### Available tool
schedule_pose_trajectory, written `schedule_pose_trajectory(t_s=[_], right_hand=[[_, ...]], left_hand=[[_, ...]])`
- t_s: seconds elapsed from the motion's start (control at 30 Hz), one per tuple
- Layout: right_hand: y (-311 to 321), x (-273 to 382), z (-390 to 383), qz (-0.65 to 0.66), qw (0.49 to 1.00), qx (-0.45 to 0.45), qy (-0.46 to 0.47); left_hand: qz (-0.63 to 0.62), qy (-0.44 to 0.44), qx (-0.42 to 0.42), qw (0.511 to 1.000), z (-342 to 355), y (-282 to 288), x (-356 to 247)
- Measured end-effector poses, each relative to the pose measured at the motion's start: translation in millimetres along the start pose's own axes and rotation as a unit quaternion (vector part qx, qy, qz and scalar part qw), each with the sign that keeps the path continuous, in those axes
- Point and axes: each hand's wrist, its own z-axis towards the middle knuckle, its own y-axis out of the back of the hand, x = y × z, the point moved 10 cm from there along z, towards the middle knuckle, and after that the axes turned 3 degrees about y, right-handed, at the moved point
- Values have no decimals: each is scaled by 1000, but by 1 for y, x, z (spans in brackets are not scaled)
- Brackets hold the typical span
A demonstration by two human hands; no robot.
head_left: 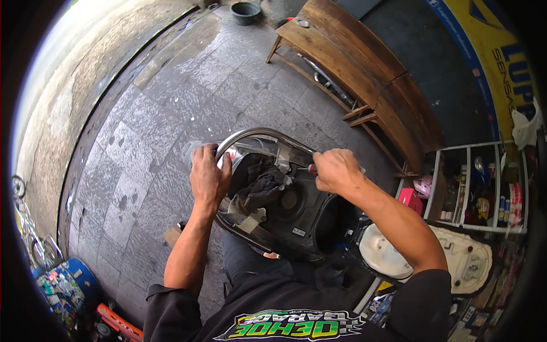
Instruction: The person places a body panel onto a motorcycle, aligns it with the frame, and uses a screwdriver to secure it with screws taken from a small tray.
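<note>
I look down on the rear of a motor scooter with its seat lifted off, showing the black under-seat compartment [296,219]. A dark rag [259,188] lies in it. My left hand [209,175] grips the left side of the chrome grab rail [256,134] near the tail light. My right hand [336,170] is closed around a screwdriver with a red handle [311,169], its tip hidden at the rail's right mount. The raised seat's pale underside [387,251] shows at the lower right.
A wooden bench [353,62] stands behind the scooter on grey paving. A white shelf [484,182] with bottles and boxes is at the right, under a yellow and blue banner. A blue drum [65,285] sits at the lower left, a dark basin [245,11] at the top.
</note>
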Motion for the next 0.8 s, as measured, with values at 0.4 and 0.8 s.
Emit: schedule_pose_trajectory(t_s=[0.4,0.8], right_hand=[[64,-179,-469,87,685,-599,-405],[-34,-141,-828,243,157,-818,-497]], left_hand=[[112,-276,136,945,-108,-100,-65],[-137,-194,111,965,-89,-82,-118]])
